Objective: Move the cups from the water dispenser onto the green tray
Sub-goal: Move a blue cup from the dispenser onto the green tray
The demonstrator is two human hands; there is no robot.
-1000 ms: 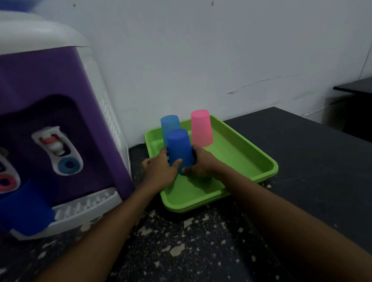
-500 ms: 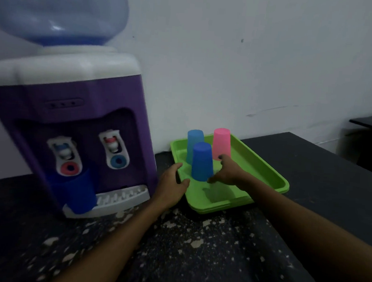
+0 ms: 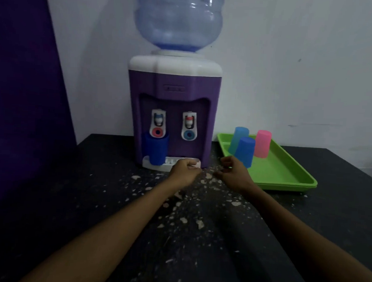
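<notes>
right hand (image 3: 233, 173) withdrawn, off green tray (image 3: 282, 171)

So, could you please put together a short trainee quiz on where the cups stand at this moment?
1. How many cups stand upside down on the green tray?
2. True or false: the dark blue cup on the drip tray of the water dispenser sits under the tap with the blue button.
3. Which cup on the tray is nearest the right hand? A) the pink one B) the light blue one C) the dark blue one

Key: 1) three; 2) false, it sits under the tap with the red button; 3) C.
</notes>
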